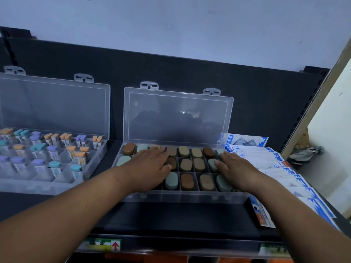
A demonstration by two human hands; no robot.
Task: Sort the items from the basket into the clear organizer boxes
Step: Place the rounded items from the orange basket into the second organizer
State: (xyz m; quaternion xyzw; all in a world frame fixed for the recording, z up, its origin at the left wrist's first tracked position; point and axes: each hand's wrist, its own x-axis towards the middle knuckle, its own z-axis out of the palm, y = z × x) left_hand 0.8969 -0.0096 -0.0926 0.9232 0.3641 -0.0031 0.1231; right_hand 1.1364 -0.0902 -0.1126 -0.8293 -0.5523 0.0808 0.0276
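Both hands lay flat, fingers straight and gripping nothing: the left hand (150, 166) and the right hand (236, 168) rested palm-down on the oval blocks (187, 181) in the middle box (182, 198), probably pressing them level in their compartments so the raised lid (177, 116) could shut. No basket was in view. A second open box (38, 186) of capped tubes (52, 150) sat to the left; blue-and-white packets (284, 173) crowded the right edge, one touching the box's front corner

The left hand (150, 166) and right hand (237, 168) hide several compartments, possibly filled, of the clear plastic organizer box (182, 198); the tube-filled clear box (38, 186) runs off the left edge.
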